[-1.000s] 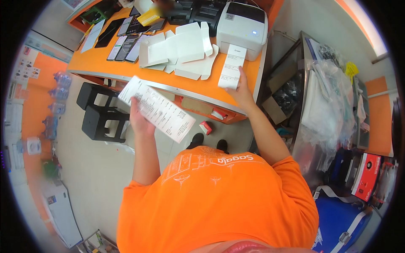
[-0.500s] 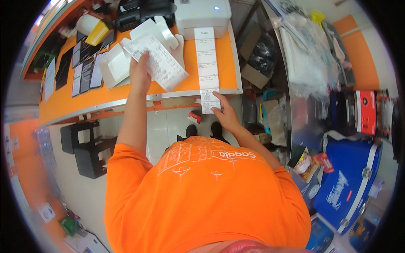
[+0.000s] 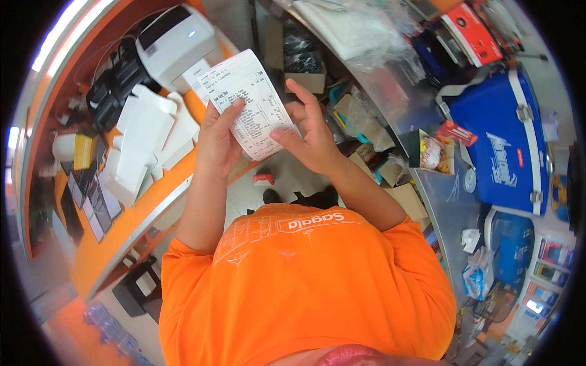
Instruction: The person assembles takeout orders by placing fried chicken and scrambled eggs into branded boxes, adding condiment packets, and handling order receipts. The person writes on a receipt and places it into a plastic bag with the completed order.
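Observation:
A long printed white receipt (image 3: pixel 259 104) is held up in front of my body, its text side facing up. My left hand (image 3: pixel 218 141) grips its left edge with the thumb on top. My right hand (image 3: pixel 312 137) is at the opposite edge, thumb pressed on the paper, forefinger stretched out beyond it, and the other fingers partly hidden behind. Beyond the receipt stands a white label printer (image 3: pixel 178 46) with a small blue light. A paper strip at the printer's front is mostly covered by the receipt. Folded white cardboard boxes (image 3: pixel 146 131) lie on the orange counter.
Several phones (image 3: pixel 94 210) lie on the orange counter (image 3: pixel 113 247) at left, near a black device (image 3: pixel 116 85). At right, a metal counter (image 3: pixel 436 189) holds a box of food (image 3: pixel 432 152) and a blue cooler bag (image 3: pixel 497 146). A red carton (image 3: pixel 264 179) lies on the floor.
My view and body have turned to the right. My right hand has let go of the label strip and come to the receipt, which my left hand has brought away from the boxes.

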Motion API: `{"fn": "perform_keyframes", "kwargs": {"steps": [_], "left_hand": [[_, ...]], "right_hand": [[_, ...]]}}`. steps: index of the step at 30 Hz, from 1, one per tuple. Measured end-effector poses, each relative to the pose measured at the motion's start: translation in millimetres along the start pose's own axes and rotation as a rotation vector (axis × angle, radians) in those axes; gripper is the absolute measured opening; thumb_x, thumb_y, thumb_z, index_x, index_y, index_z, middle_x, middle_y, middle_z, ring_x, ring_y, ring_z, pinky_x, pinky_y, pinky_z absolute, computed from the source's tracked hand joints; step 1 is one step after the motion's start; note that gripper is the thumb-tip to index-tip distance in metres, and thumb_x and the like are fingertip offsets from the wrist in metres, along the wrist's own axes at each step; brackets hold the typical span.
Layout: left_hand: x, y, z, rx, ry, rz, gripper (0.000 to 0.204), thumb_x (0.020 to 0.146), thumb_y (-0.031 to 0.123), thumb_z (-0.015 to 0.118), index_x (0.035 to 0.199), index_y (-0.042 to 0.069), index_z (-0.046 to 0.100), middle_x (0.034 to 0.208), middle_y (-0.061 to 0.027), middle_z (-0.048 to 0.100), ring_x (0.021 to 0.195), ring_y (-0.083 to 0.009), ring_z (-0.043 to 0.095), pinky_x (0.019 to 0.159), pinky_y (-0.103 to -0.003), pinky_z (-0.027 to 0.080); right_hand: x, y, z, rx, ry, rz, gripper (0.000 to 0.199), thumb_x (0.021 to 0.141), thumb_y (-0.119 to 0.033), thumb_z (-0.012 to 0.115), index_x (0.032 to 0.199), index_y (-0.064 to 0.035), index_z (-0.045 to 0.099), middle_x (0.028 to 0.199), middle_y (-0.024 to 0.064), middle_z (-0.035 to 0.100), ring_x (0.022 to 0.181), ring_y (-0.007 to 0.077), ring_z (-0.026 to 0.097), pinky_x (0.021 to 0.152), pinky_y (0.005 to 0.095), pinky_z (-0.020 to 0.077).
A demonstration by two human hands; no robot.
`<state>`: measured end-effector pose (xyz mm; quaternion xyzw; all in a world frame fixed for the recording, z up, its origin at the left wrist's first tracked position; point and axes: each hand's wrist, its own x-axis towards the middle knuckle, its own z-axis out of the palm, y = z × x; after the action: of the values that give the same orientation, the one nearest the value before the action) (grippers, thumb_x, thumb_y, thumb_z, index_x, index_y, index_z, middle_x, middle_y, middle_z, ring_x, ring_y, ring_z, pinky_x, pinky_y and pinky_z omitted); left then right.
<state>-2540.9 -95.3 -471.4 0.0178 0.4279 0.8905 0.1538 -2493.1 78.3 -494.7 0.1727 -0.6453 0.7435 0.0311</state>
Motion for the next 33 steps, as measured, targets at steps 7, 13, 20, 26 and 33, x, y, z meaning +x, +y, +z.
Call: {"fn": "perform_keyframes", "kwargs": {"steps": [7,13,20,26,33], "left_hand": [[7,-36,62,-0.078,-0.119,-0.023,0.037,0.098,0.024,0.045,0.128,0.002,0.043,0.117,-0.0143,0.059,0.104,-0.0264,0.061,0.089,-0.040,0.052],[14,-106,145,-0.114,-0.220,-0.079,0.037,0.099,0.028,0.044,0.125,0.002,0.045,0.115,-0.0148,0.060,0.101,-0.0269,0.062,0.087,-0.040,0.052],[-16,-207,284,-0.103,-0.422,-0.159,0.034,0.098,0.020,0.047,0.127,0.001,0.044,0.117,-0.0122,0.059,0.103,-0.0228,0.061,0.087,-0.036,0.051],[-62,-313,363,0.539,-0.970,0.115,0.050,0.093,0.004,0.054,0.138,-0.002,0.032,0.127,-0.0147,0.051,0.108,-0.0232,0.054,0.092,-0.032,0.045],[-101,-458,354,1.063,-0.909,0.720,0.080,0.079,0.013,0.069,0.145,0.007,0.025,0.134,-0.0221,0.039,0.119,-0.0388,0.042,0.099,-0.048,0.035]], "right_hand": [[-53,-15,-40,0.004,0.152,0.004,0.073,0.088,0.005,0.054,0.147,-0.0069,0.012,0.115,0.0155,0.057,0.108,0.0177,0.055,0.087,0.0295,0.0473],[-120,-40,-109,-0.324,0.304,-0.055,0.064,0.088,0.002,0.057,0.144,-0.0034,0.026,0.132,0.0162,0.050,0.118,0.0180,0.051,0.099,0.0313,0.0394],[-240,-96,-210,-0.602,0.552,-0.074,0.051,0.087,-0.004,0.062,0.135,-0.0023,0.044,0.131,0.0150,0.052,0.114,0.0204,0.054,0.095,0.0307,0.0430],[-382,-112,-269,-0.793,0.868,0.094,0.049,0.088,-0.010,0.062,0.134,-0.0058,0.045,0.126,0.0176,0.056,0.105,0.0297,0.060,0.087,0.0339,0.0486],[-491,-69,-317,-0.734,1.046,0.490,0.050,0.088,-0.012,0.058,0.136,-0.0125,0.043,0.126,0.0221,0.054,0.099,0.0380,0.061,0.087,0.0389,0.0493]]}}
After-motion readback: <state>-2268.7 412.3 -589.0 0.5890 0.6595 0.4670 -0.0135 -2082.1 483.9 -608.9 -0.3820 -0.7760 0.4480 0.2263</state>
